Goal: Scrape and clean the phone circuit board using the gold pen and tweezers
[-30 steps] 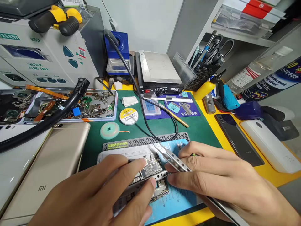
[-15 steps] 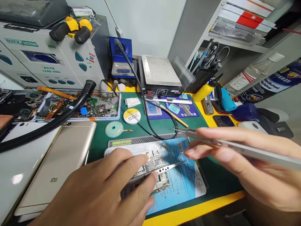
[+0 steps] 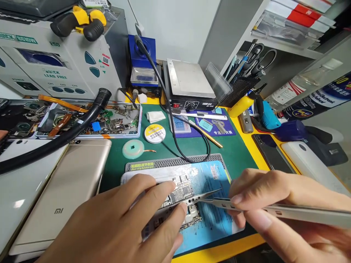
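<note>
My left hand [image 3: 128,215] is closed on silver tweezers [image 3: 208,194] with small holes along the side. These lie across a phone circuit board [image 3: 180,193], their pointed end toward the right. The fingers hide the board's left part and the rest of the tweezers. My right hand [image 3: 276,201] grips a second pair, fine-tipped tweezers [image 3: 225,203], between thumb and fingers. Their tips are by the holes of the first pair, at the board's right edge; whether they touch it I cannot tell. Under the board is a blue and white printed sheet [image 3: 216,223] on a grey perforated pad [image 3: 172,160].
A black cable [image 3: 175,142] loops down to the pad's back edge. Phones, including a gold one [image 3: 65,190], lie at the left beneath a black hose [image 3: 90,120]. Behind stand a hot plate [image 3: 192,84] and a rework station [image 3: 68,62]. A black phone [image 3: 271,153] lies at the right.
My right hand has lowered its tweezers, bringing the tips from above the pad's back edge to beside the left tweezers. My left hand keeps its hold. The view has shifted slightly.
</note>
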Motion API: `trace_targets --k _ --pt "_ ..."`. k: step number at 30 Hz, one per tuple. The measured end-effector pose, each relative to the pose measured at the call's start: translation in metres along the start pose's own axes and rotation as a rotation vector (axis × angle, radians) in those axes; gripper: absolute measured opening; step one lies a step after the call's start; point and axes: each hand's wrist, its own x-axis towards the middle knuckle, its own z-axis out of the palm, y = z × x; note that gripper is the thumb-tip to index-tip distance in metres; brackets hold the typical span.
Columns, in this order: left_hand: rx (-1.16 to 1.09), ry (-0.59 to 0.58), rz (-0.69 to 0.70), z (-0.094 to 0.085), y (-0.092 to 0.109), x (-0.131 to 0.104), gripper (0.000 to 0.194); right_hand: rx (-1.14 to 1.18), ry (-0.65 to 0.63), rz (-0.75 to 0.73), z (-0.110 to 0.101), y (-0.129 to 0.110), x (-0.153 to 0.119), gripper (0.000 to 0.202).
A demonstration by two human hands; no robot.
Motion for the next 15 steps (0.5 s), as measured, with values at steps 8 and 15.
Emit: trace_targets --k 8,15 --pt "0.024 -0.003 0.003 0.002 0.000 -0.004 0.026 0.027 0.079 -0.033 0.009 0.002 -0.006 0.010" --pt "0.047 -0.026 0.009 0.002 0.002 -0.005 0.033 -0.161 -0.129 -0.140 0.006 0.008 -0.017 0.006"
